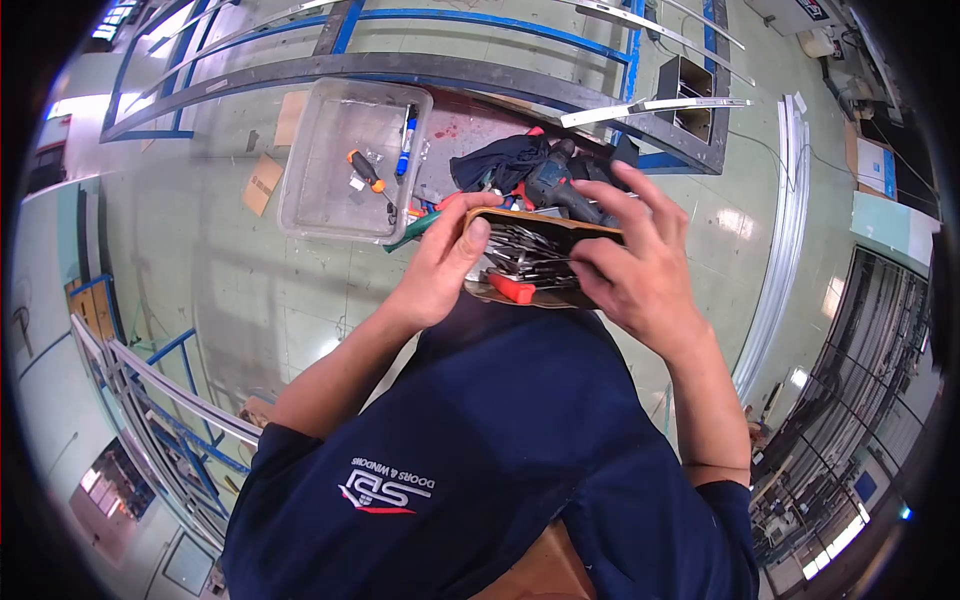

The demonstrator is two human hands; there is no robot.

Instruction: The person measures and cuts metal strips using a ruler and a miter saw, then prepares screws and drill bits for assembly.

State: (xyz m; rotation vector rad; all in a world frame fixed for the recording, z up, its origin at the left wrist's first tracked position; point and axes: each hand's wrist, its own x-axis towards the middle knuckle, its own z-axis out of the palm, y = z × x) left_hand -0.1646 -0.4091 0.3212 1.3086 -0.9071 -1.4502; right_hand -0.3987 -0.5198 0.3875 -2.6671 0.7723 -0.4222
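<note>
A small open box (480,296) of metal bits (525,250) is in front of my chest, a red-orange piece (510,288) lying among them. My left hand (440,260) grips the box's left end, thumb on the near rim. At the right end, the thumb and forefinger of my right hand (645,265) are closed together inside the box among the bits. What they pinch is hidden by the fingers. The other fingers of that hand are raised above the rim.
Beyond the box, a clear plastic bin (310,190) holds an orange-and-black screwdriver (366,171) and a blue marker (405,145). A cordless drill (552,180) and dark cloth (500,160) lie beside it. A blue-and-grey metal frame (400,68) spans the far side. Long profiles (785,220) stretch along the right.
</note>
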